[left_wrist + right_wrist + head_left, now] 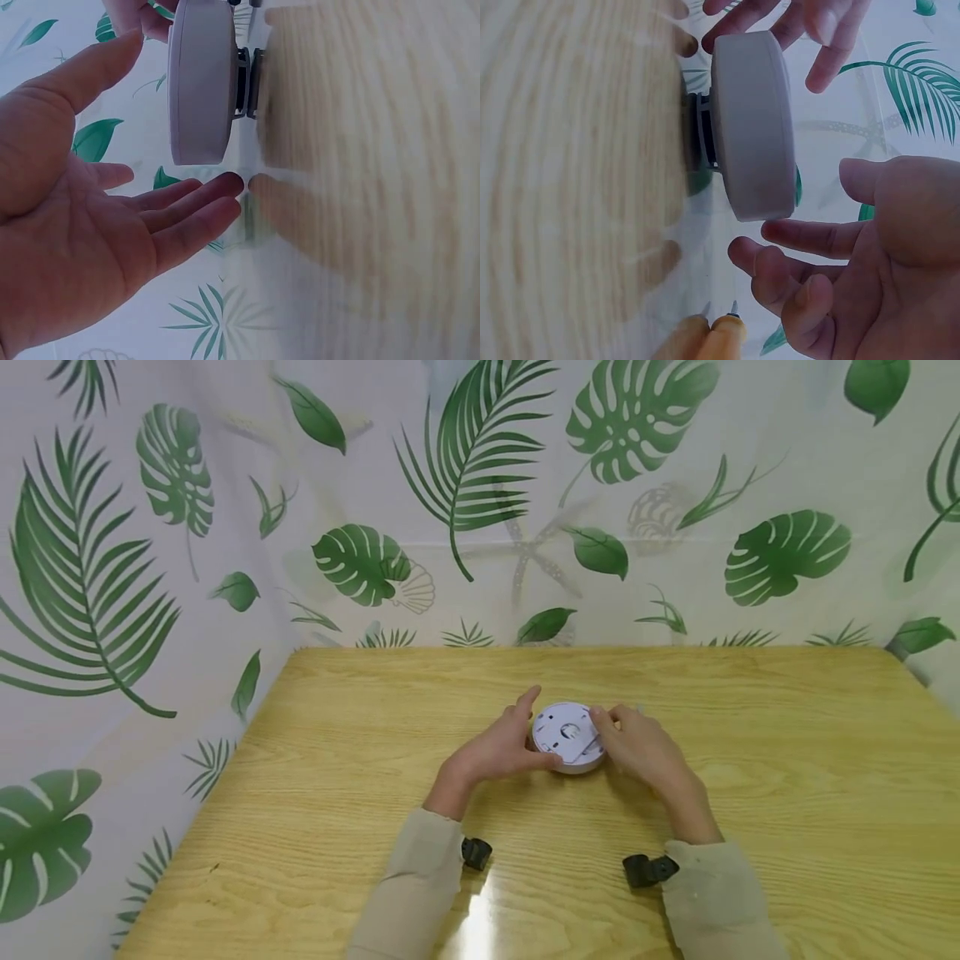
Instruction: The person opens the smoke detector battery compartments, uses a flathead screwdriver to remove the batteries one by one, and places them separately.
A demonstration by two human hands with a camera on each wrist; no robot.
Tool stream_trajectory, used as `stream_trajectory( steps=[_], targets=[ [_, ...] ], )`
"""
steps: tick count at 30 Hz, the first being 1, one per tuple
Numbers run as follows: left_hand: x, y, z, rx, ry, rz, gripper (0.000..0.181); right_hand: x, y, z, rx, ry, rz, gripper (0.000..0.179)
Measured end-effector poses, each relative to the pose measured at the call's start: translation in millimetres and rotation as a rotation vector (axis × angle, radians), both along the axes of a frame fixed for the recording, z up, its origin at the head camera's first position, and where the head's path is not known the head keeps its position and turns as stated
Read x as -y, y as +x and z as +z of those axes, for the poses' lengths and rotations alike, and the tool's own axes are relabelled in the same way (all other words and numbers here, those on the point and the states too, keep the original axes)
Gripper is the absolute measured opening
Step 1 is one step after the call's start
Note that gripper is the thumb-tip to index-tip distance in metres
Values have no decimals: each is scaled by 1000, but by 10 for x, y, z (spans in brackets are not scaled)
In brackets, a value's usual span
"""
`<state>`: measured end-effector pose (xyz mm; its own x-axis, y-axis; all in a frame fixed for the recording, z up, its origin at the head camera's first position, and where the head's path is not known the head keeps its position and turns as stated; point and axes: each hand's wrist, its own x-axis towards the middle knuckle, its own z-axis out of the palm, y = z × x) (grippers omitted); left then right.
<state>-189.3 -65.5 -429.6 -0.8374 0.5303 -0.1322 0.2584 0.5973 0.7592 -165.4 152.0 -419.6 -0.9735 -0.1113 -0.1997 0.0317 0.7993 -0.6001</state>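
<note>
A round white device, shaped like a smoke detector or ceiling fixture, lies with its slotted back facing up and a hole in the middle. In both wrist views a dark fitting shows between its underside and the tabletop. My left hand spreads around its left side, thumb at the near rim and fingers extended past the far side. On the right side, my right hand has its thumb over the device and its index fingertip at the rim; its other fingers are loosely bent.
An orange handle with a metal tip, resembling a screwdriver, shows beside my right hand in the right wrist view. The wooden table reaches back to a leaf-printed curtain. Dark wrist-worn mounts sit at both cuffs.
</note>
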Motion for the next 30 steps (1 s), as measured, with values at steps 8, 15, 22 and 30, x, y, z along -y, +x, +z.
stream_trajectory(
  steps=[8,15,22,30],
  targets=[
    [-50,34,-22,-26,-33,-9,105,-18,42,5,-6,-38,3,59],
    [-64,15,-44,-24,-15,-46,108,-5,23,-25,-57,-76,13,59],
    [-80,9,-40,-14,-44,-28,109,7,16,-30,-62,-90,16,60],
    [-79,-4,-32,-20,-53,-37,102,42,34,-20,-67,-79,61,63]
  ],
)
